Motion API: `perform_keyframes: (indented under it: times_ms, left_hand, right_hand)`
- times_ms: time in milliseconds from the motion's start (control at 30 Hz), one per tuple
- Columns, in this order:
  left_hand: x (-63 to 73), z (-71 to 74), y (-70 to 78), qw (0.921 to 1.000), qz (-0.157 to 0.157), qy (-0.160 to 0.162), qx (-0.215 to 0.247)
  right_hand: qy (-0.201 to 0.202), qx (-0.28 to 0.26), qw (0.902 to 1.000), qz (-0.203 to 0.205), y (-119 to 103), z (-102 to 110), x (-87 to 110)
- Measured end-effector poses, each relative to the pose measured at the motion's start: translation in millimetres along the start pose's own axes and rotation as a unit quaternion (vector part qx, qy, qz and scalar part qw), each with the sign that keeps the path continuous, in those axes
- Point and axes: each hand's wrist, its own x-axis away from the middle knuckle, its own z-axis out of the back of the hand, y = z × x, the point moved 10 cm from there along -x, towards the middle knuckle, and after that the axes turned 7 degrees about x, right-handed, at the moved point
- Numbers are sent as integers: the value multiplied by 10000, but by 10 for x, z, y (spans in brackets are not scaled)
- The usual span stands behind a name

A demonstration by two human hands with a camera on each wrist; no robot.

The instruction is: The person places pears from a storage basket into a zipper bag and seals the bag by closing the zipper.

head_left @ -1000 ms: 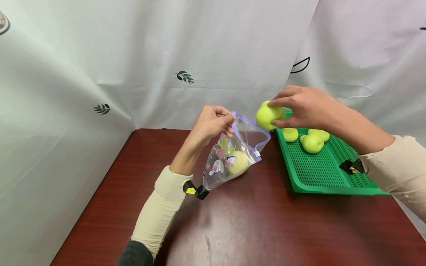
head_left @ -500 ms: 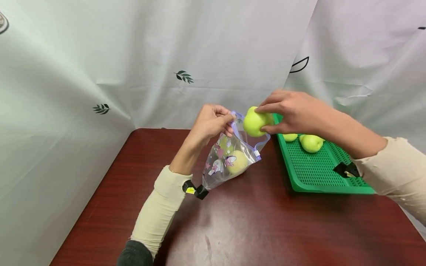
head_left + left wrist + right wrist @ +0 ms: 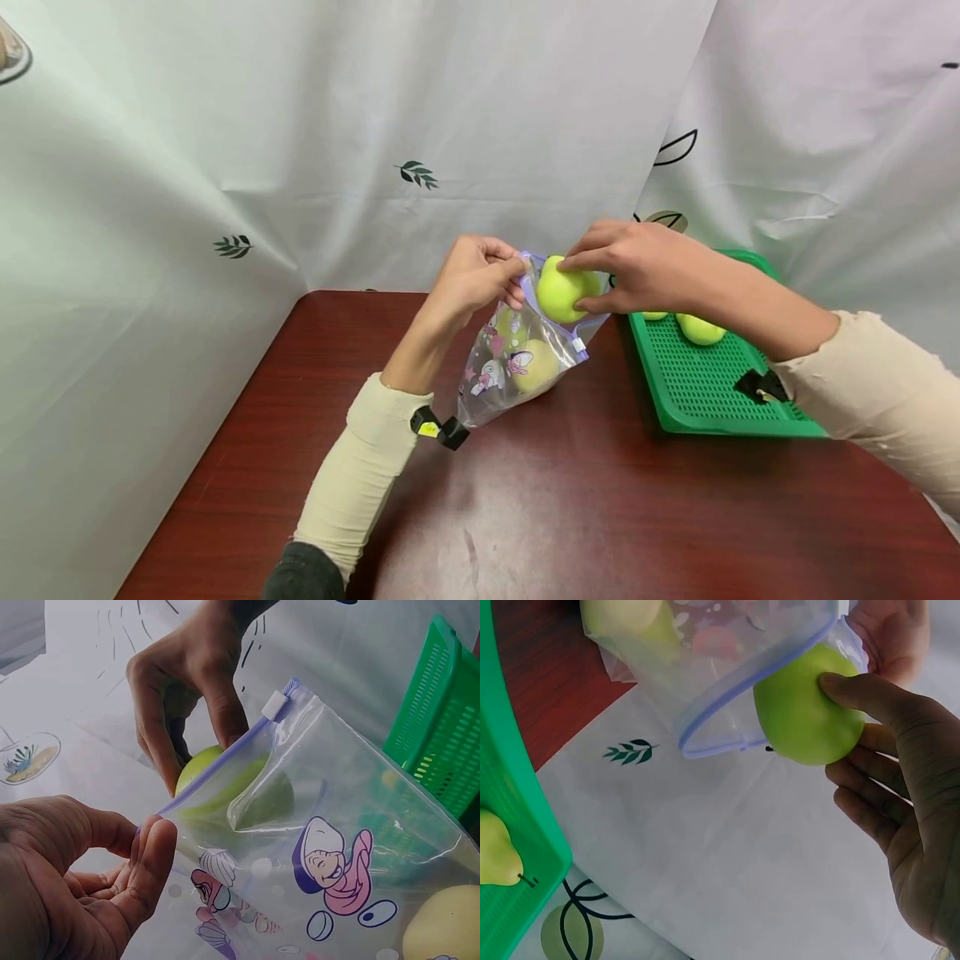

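My left hand (image 3: 480, 279) pinches the purple zip edge of a clear plastic bag (image 3: 487, 404) between thumb and fingers, keeping its mouth apart. Pink and purple cartoon figures are printed on the bag, and a white slider (image 3: 274, 705) sits on its zip. A pale yellow-green fruit (image 3: 536, 367) lies low inside, with another behind the print. With thumb and fingertips, my right hand (image 3: 637, 258) grips a green pear (image 3: 564, 292) at the bag's mouth. In the left wrist view, the pear's lower part shows through the plastic, below the zip edge.
On the right of the dark red table (image 3: 525, 517) stands a green slotted basket (image 3: 660, 421) holding more pears, one of them a pear (image 3: 701, 329) near its left side; my right forearm covers part of it. A pale printed curtain (image 3: 360, 100) hangs behind the table.
My right hand has carried the pear left and down, from over the basket's edge into the bag's mouth. My left hand and the bag have stayed nearly still.
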Motion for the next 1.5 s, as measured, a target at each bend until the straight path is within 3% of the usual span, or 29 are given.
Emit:
perform_keyframes:
  times_ms: [700, 1133, 1300, 1500]
  left_hand:
    - [11, -9, 0, 10000, 61, -35, 58]
    - [30, -17, 23, 10000, 20, -6, 33]
    - [25, -26, 19, 10000, 8, -4, 57]
    - [20, -41, 20, 10000, -13, -23, 60]
  right_hand:
    - [-378, -250, 9989, 73, -69, -238, -149]
    - [94, -957, 9922, 795, -134, -232, -159]
    - [268, -836, 9935, 723, -52, -194, -103]
    - [141, -747, 9956, 550, 28, -201, -24]
